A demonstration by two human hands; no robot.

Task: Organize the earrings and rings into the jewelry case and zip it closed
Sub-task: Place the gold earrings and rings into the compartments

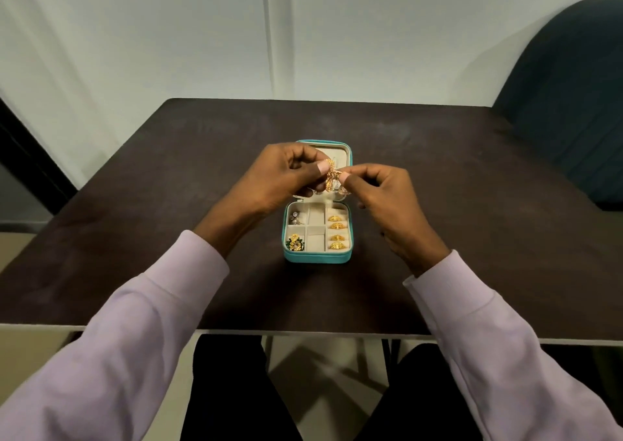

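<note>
**Two hands pinch a gold earring over the open case**

Both hands, left (281, 179) and right (382, 194), pinch one gold earring (332, 178) between thumb and fingertips, just above the case (317, 257). The teal case lies open on the desk (438, 177), lid up. Four gold rings (337, 232) sit in its right-hand slots; a green-and-gold piece (295, 242) fills its near-left compartment.

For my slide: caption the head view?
Both hands pinch a gold earring above the open teal jewelry case.
</note>
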